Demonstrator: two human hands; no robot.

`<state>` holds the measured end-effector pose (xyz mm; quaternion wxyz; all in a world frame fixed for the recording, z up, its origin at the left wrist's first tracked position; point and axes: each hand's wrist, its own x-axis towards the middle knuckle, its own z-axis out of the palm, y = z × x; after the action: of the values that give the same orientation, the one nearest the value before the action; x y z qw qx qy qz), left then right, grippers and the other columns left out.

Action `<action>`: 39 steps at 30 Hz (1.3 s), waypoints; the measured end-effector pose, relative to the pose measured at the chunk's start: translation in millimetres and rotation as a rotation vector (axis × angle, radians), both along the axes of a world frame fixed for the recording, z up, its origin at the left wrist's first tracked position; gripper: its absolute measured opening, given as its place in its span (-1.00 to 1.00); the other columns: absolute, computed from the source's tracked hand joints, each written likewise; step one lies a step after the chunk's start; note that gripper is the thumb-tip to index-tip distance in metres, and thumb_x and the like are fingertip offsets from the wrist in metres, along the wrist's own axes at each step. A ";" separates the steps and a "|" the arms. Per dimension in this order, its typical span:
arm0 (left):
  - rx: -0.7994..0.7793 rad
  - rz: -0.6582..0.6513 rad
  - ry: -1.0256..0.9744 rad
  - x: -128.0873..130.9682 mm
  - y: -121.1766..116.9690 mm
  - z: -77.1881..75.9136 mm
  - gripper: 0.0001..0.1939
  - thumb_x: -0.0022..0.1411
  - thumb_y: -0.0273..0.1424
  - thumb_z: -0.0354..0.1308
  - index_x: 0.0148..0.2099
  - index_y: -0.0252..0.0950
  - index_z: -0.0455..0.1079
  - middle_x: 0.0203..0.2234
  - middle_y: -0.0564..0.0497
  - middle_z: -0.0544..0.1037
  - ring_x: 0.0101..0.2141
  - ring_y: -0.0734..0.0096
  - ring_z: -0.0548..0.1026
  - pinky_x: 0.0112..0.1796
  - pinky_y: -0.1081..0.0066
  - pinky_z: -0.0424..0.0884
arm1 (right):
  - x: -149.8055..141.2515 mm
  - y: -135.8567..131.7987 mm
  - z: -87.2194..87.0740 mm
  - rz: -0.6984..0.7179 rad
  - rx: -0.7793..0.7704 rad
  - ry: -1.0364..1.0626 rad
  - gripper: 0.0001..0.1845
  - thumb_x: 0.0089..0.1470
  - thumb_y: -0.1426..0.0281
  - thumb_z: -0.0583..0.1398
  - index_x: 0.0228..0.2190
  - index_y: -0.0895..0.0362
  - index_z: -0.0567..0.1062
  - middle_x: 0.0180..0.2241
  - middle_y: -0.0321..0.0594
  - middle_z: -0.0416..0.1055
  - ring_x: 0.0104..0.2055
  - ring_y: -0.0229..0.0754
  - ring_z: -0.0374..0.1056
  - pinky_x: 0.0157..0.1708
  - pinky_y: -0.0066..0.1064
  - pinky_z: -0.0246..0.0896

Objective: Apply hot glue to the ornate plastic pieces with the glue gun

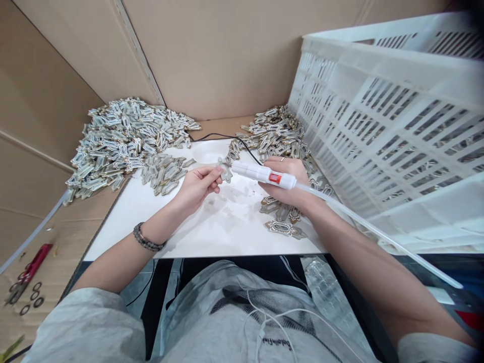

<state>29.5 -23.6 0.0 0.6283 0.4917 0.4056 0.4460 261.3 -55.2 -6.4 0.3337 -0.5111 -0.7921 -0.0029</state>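
Observation:
My left hand (202, 186) pinches a small ornate metal plate (227, 175) between thumb and fingertips over the middle of the white board (227, 227). My right hand (285, 176) is wrapped round a white hot glue gun (249, 172) with a red switch. A long translucent glue stick (378, 234) runs out of the back of the gun. The gun's tip is at the plate; whether they touch I cannot tell. Several loose ornate plates (283, 228) lie under and in front of my right hand.
A large heap of ornate plates (121, 133) rises at the back left, with a smaller pile (162, 174) beside it. Another heap (278, 128) lies at the back right against a white slotted crate (378, 121). A black cable (219, 134) crosses behind. Red-handled scissors (32, 269) lie far left.

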 end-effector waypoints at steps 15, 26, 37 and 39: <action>0.026 -0.068 0.050 -1.3 0.6 -1.3 -0.58 -0.14 -0.13 0.51 -0.46 -0.36 0.50 -0.62 0.08 0.45 -0.67 0.66 0.31 -0.61 0.57 0.30 | -0.4 1.0 -1.3 -0.003 0.034 0.002 -0.69 -0.07 0.37 0.13 -0.61 0.04 0.03 -0.57 -0.33 0.10 -0.50 -0.25 0.09 -0.48 -0.32 -0.05; 0.564 0.145 1.052 -49.5 28.1 30.7 -0.63 0.14 -0.12 0.16 -0.42 -0.35 0.55 -0.61 0.00 0.51 -0.57 0.45 0.36 -0.49 0.46 0.22 | 0.2 2.5 -4.7 -0.070 0.077 0.030 -0.69 -0.06 0.36 0.13 -0.61 0.04 0.04 -0.56 -0.30 0.17 -0.48 -0.23 0.13 -0.50 -0.34 -0.12; 0.434 0.279 1.567 -119.5 77.7 36.7 -0.66 0.20 -0.17 0.10 -0.35 -0.30 0.57 -0.52 -0.04 0.55 -0.41 0.24 0.45 -0.33 0.36 0.23 | -1.0 2.2 -3.3 -0.077 0.057 0.000 -0.73 -0.08 0.36 0.11 -0.63 0.05 0.07 -0.57 -0.31 0.14 -0.47 -0.25 0.15 -0.48 -0.37 -0.11; 0.440 0.248 1.585 -120.5 81.5 32.3 -0.68 0.18 -0.17 0.14 -0.34 -0.30 0.57 -0.47 -0.05 0.57 -0.37 0.23 0.47 -0.29 0.37 0.26 | -1.0 2.5 -3.2 -0.078 0.059 -0.005 -0.72 -0.09 0.37 0.11 -0.63 0.05 0.04 -0.57 -0.32 0.13 -0.48 -0.25 0.13 -0.48 -0.36 -0.11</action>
<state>-91.0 57.9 32.3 -0.0074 0.7234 0.6827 0.1027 260.3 -52.7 -9.6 0.3465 -0.5315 -0.7719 -0.0406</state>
